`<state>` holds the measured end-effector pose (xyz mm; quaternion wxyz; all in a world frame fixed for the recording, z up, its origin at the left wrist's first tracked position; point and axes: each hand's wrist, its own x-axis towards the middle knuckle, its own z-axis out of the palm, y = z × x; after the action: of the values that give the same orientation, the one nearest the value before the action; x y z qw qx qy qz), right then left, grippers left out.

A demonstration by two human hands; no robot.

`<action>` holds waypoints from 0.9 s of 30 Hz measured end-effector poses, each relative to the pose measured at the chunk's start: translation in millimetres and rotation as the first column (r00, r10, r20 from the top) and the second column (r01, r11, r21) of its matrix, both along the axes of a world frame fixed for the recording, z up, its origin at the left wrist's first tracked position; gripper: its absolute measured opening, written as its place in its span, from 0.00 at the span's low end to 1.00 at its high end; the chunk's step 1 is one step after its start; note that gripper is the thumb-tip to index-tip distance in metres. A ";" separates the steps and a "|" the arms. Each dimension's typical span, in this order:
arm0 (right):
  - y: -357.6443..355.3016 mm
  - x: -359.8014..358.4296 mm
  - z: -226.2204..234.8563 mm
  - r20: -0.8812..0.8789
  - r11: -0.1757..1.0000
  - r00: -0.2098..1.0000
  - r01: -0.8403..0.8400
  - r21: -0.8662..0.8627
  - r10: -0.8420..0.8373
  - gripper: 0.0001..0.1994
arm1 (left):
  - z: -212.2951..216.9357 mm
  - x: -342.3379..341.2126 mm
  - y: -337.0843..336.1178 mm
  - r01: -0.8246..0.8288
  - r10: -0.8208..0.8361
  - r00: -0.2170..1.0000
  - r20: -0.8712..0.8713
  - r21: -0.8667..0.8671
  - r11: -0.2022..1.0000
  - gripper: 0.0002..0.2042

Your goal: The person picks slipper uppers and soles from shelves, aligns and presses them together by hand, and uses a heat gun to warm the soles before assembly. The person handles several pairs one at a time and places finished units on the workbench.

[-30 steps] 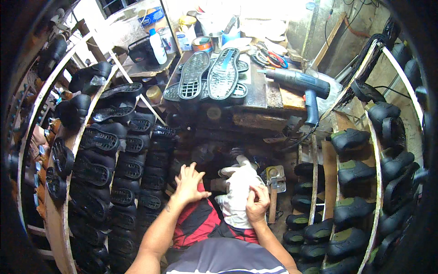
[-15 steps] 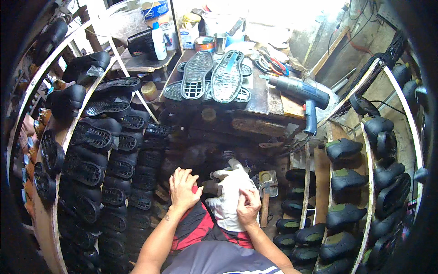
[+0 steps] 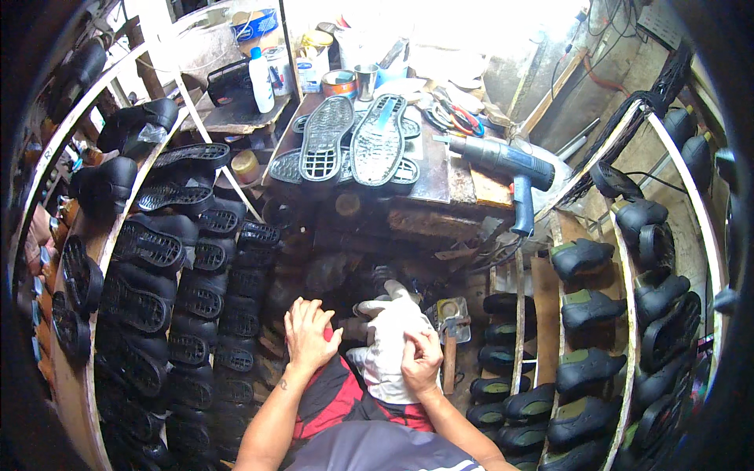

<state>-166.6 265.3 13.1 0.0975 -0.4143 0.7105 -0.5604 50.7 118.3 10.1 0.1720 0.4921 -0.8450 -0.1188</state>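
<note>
My left hand (image 3: pixel 309 336) lies on my left knee, fingers stretched over the red and black trousers (image 3: pixel 334 385). My right hand (image 3: pixel 422 360) rests on a white cloth (image 3: pixel 389 341) that covers my right thigh. Its fingers are curled together, and whatever they may hold is hidden. Just right of the cloth are a hammer (image 3: pixel 449 365) with a wooden handle and a small open tin (image 3: pixel 462 310). On the bench ahead lie black shoe soles, two of them on top: a left one (image 3: pixel 328 129) and a right one (image 3: pixel 378 141) with a blue strip.
A blue and grey heat gun (image 3: pixel 510 165) lies on the bench's right side, near pliers (image 3: pixel 459 118). A metal cup (image 3: pixel 366 81), tins and a white bottle (image 3: pixel 261 82) stand farther back. Racks of black soles (image 3: pixel 149 243) fill the left; racks of dark shoes (image 3: pixel 585 310) fill the right.
The view has shifted slightly, so the bench sits a little lower and farther left. Both hands keep their places on the knee and the cloth.
</note>
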 end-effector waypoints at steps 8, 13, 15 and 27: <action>-3.4 -0.5 -0.2 -0.038 1.000 0.999 0.000 -0.008 0.000 0.11 | 114.0 -24.7 -13.9 0.166 -0.030 0.770 -0.637 0.155 0.974 0.22; -2.2 0.1 1.8 0.001 0.999 1.000 0.000 0.039 0.000 0.11 | 280.1 -21.2 28.2 0.267 -0.464 -0.140 -0.875 -0.485 0.833 0.11; -2.0 0.8 2.9 0.002 0.999 1.000 0.000 0.034 -0.001 0.11 | 322.6 -18.2 36.6 0.246 -0.533 -0.509 -0.676 -0.707 0.663 0.09; -2.0 -2.0 5.3 -0.018 1.000 1.000 -0.004 0.004 0.004 0.11 | 337.1 -38.8 57.2 0.532 -0.321 -0.593 -0.739 -0.658 0.532 0.08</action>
<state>-168.6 263.3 18.4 0.0932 -0.4206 0.7117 -0.5549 11.9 175.5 347.1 0.6218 -0.2624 -0.4742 -0.5653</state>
